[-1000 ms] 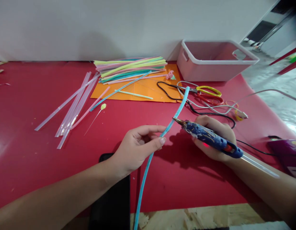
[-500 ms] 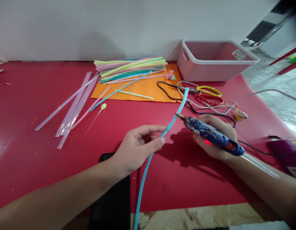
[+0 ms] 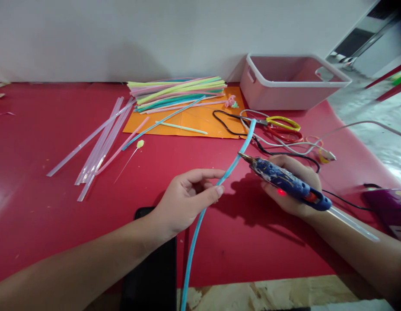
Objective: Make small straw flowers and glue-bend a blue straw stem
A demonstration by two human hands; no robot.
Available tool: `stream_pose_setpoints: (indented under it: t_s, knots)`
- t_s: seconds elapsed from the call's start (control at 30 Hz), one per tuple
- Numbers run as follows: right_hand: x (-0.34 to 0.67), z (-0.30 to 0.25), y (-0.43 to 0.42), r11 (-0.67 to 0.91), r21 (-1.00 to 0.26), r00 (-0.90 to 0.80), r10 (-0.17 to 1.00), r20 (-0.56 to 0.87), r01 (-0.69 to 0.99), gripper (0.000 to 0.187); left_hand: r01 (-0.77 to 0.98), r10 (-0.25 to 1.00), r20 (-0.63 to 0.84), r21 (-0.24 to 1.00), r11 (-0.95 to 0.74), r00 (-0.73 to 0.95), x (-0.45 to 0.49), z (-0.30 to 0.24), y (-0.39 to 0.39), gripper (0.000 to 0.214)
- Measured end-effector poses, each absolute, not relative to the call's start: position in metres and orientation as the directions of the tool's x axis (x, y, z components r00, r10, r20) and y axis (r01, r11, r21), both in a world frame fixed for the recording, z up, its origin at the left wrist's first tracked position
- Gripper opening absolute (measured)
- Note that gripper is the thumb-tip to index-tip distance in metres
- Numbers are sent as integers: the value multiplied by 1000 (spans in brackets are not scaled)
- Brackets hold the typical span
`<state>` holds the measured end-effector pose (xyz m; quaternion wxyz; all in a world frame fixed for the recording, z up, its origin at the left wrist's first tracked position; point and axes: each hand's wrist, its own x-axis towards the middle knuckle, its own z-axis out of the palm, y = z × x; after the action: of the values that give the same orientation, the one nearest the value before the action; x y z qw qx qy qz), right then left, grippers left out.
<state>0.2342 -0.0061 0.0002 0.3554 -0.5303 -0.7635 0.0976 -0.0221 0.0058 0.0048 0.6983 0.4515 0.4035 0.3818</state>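
Note:
Between thumb and fingers, my left hand (image 3: pixel 190 198) pinches a long blue pipe cleaner (image 3: pixel 194 242). Its upper end curves up and right, and its lower part runs out of view at the bottom. My right hand (image 3: pixel 293 185) is wrapped round a worn blue hot glue gun (image 3: pixel 280 179) with a glowing red light. The metal nozzle lies at the pipe cleaner above my left fingertips; whether it touches cannot be told. A clear glue stick (image 3: pixel 352 223) sticks out of the gun's back.
Bundled pipe cleaners (image 3: pixel 177 93) lie on an orange sheet (image 3: pixel 184 128). Clear glue sticks (image 3: pixel 101 142) and a yellow-tipped wire (image 3: pixel 140 144) are at left. Scissors (image 3: pixel 284 127), tangled cables (image 3: pixel 294 151) and a pink bin (image 3: pixel 284 95) are at right. A black phone-like slab (image 3: pixel 155 268) lies under my left forearm.

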Motion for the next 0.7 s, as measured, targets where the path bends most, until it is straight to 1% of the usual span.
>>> stream_pose_setpoints:
  t_s: [0.17,0.37,0.57,0.7]
  knots:
    - [233,0,-6,424,-529,-183,875,448,735,23,-172,899,-220,938,302,378,-21,7,7,27]
    - [234,-2,-6,455,-566,-221,874,434,688,20,-186,897,-222,932,310,383,-21,7,7,25]
    - [234,-2,-6,444,-605,-225,886,405,660,19,-185,898,-221,933,308,382,-22,7,7,25]
    - [234,0,-6,478,-585,-263,871,416,656,21,-184,895,-226,931,314,384,-22,8,7,26]
